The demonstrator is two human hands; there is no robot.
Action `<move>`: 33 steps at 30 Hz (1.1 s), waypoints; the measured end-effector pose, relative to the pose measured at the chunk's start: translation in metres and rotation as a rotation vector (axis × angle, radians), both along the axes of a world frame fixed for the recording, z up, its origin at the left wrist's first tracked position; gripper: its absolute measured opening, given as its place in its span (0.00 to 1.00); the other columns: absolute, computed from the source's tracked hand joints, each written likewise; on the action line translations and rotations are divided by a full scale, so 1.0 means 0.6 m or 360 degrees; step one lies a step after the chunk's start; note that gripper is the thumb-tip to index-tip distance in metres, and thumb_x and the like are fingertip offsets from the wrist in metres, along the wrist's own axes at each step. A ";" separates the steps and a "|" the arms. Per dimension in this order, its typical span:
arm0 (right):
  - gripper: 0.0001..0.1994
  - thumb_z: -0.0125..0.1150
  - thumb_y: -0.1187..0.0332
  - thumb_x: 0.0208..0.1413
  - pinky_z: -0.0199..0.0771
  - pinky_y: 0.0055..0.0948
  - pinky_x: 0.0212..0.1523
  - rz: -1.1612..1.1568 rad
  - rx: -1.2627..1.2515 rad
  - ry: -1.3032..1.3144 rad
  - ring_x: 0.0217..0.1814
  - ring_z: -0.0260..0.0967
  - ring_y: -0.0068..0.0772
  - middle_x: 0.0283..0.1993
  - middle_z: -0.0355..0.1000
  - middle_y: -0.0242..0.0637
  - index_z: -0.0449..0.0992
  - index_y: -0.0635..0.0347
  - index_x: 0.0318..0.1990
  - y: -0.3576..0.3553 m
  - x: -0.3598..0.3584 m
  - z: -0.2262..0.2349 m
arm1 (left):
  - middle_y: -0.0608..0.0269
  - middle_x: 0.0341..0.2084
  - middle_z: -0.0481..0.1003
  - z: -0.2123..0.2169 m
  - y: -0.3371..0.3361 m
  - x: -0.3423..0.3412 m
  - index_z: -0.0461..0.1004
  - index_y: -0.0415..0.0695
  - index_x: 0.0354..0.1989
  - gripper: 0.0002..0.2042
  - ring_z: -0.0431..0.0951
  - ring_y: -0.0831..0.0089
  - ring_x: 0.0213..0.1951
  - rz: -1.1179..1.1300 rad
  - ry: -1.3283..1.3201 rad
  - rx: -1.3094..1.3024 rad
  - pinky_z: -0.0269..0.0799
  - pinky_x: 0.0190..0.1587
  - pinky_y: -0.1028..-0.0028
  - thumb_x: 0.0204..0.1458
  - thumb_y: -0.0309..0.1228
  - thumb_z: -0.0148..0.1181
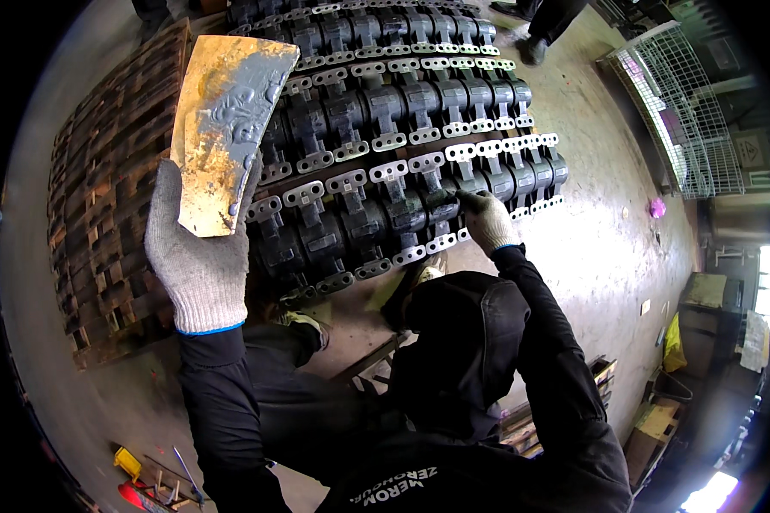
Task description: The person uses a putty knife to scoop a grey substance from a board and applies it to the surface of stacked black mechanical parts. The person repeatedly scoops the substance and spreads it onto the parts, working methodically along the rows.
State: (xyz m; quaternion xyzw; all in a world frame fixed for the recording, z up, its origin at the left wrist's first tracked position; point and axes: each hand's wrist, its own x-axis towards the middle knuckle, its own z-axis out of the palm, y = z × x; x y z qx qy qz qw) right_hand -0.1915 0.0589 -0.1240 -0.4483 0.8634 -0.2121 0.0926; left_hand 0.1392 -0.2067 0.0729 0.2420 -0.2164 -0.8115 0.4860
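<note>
My left hand (198, 265), in a grey knit glove, grips a tan board (204, 128) smeared with grey paste, holding it up in front of me. My right hand (489, 222), also gloved, reaches to the nearest row of black track rollers (364, 224). Its fingers are curled, and the dark fingertips touch or nearly touch one roller's surface. Whether a small thing is pinched there cannot be made out. The rollers lie side by side, with bare-metal flanges pierced by bolt holes at both ends.
More roller rows (385, 107) lie beyond the nearest one. At left is a stack of woven-looking brown slats (111, 197). A white wire cage (680, 111) stands at far right, and another person's legs (543, 26) show at the top. Tools with a yellow piece (127, 462) lie lower left.
</note>
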 end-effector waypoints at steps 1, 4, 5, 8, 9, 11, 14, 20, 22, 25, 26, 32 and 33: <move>0.13 0.59 0.69 0.59 0.77 0.46 0.40 0.0007 0.0034 0.0012 0.39 0.77 0.56 0.38 0.76 0.54 0.84 0.51 0.49 0.003 0.006 0.004 | 0.46 0.63 0.69 0.000 -0.001 0.002 0.63 0.34 0.66 0.23 0.70 0.52 0.64 -0.0005 0.0010 -0.0007 0.65 0.69 0.47 0.70 0.38 0.46; 0.13 0.60 0.69 0.58 0.76 0.46 0.39 -0.0012 0.0041 -0.0011 0.38 0.77 0.56 0.37 0.76 0.53 0.84 0.50 0.49 0.011 0.019 0.006 | 0.46 0.63 0.69 0.008 0.002 0.000 0.63 0.33 0.66 0.23 0.70 0.52 0.64 0.0020 -0.0025 0.0030 0.65 0.69 0.47 0.70 0.38 0.46; 0.13 0.60 0.69 0.58 0.76 0.46 0.39 -0.0030 0.0029 -0.0023 0.38 0.76 0.55 0.37 0.75 0.52 0.84 0.50 0.49 0.016 0.018 0.006 | 0.46 0.63 0.69 0.007 0.002 -0.002 0.63 0.33 0.66 0.23 0.70 0.52 0.64 0.0014 -0.0016 0.0030 0.65 0.69 0.47 0.70 0.38 0.46; 0.13 0.61 0.69 0.58 0.76 0.46 0.40 0.0010 0.0019 -0.0016 0.39 0.76 0.55 0.37 0.76 0.51 0.84 0.50 0.49 0.019 0.018 0.019 | 0.45 0.63 0.69 0.007 0.003 -0.003 0.63 0.32 0.66 0.23 0.70 0.52 0.64 0.0029 -0.0028 0.0029 0.65 0.69 0.47 0.70 0.37 0.46; 0.13 0.61 0.69 0.58 0.76 0.46 0.40 0.0028 0.0026 -0.0019 0.40 0.76 0.55 0.37 0.76 0.51 0.84 0.50 0.49 0.012 0.019 0.026 | 0.45 0.63 0.69 0.012 0.005 -0.005 0.63 0.32 0.66 0.23 0.70 0.52 0.64 0.0057 -0.0055 0.0030 0.65 0.69 0.47 0.70 0.37 0.46; 0.14 0.61 0.70 0.56 0.77 0.46 0.42 0.0001 -0.0075 -0.0005 0.41 0.77 0.56 0.39 0.77 0.52 0.84 0.51 0.49 0.005 0.009 0.013 | 0.45 0.63 0.69 0.018 0.005 -0.005 0.63 0.32 0.66 0.23 0.70 0.52 0.64 0.0071 -0.0060 0.0035 0.65 0.69 0.47 0.70 0.37 0.46; 0.14 0.60 0.71 0.56 0.78 0.45 0.43 0.0018 -0.0094 -0.0006 0.42 0.77 0.57 0.40 0.77 0.52 0.84 0.51 0.49 0.000 -0.008 0.007 | 0.45 0.63 0.69 0.006 0.003 -0.006 0.63 0.32 0.66 0.24 0.70 0.52 0.65 0.0033 0.0002 0.0056 0.65 0.69 0.47 0.70 0.38 0.46; 0.14 0.59 0.69 0.57 0.78 0.45 0.41 -0.0001 0.0058 -0.0048 0.40 0.77 0.56 0.39 0.77 0.52 0.84 0.51 0.49 0.001 0.011 0.005 | 0.44 0.63 0.69 0.003 0.001 -0.001 0.63 0.32 0.66 0.24 0.70 0.51 0.65 0.0013 0.0014 0.0004 0.65 0.69 0.48 0.70 0.38 0.46; 0.13 0.60 0.69 0.57 0.77 0.46 0.41 0.0019 0.0099 -0.0059 0.40 0.77 0.56 0.38 0.77 0.52 0.84 0.51 0.49 0.004 0.023 0.017 | 0.44 0.63 0.69 0.004 -0.001 0.003 0.63 0.32 0.66 0.24 0.70 0.52 0.64 0.0024 0.0020 0.0007 0.65 0.69 0.47 0.69 0.38 0.47; 0.13 0.61 0.68 0.57 0.77 0.46 0.41 0.0035 0.0039 -0.0025 0.40 0.77 0.55 0.38 0.77 0.52 0.84 0.51 0.49 0.021 0.009 0.010 | 0.45 0.63 0.69 0.004 0.000 -0.002 0.63 0.33 0.66 0.24 0.70 0.52 0.64 0.0007 0.0066 -0.0001 0.65 0.69 0.47 0.69 0.38 0.47; 0.13 0.61 0.68 0.57 0.77 0.46 0.42 0.0032 0.0022 -0.0021 0.40 0.77 0.55 0.38 0.77 0.52 0.84 0.51 0.49 0.020 0.007 0.010 | 0.45 0.62 0.70 0.003 0.001 -0.003 0.64 0.33 0.65 0.24 0.71 0.52 0.64 0.0001 0.0077 -0.0010 0.65 0.69 0.47 0.69 0.38 0.48; 0.12 0.60 0.69 0.58 0.77 0.45 0.42 -0.0008 -0.0066 -0.0016 0.41 0.77 0.56 0.38 0.77 0.53 0.85 0.52 0.47 -0.012 0.004 0.012 | 0.46 0.62 0.71 0.006 -0.005 0.007 0.65 0.33 0.64 0.23 0.72 0.52 0.63 -0.0003 0.0138 0.0042 0.66 0.68 0.47 0.68 0.38 0.49; 0.12 0.60 0.69 0.58 0.77 0.45 0.42 0.0000 -0.0001 0.0046 0.41 0.77 0.56 0.38 0.77 0.53 0.85 0.52 0.47 -0.005 0.002 0.005 | 0.45 0.62 0.70 0.004 -0.004 0.004 0.64 0.33 0.64 0.23 0.72 0.52 0.63 -0.0013 0.0149 0.0051 0.67 0.68 0.47 0.69 0.38 0.49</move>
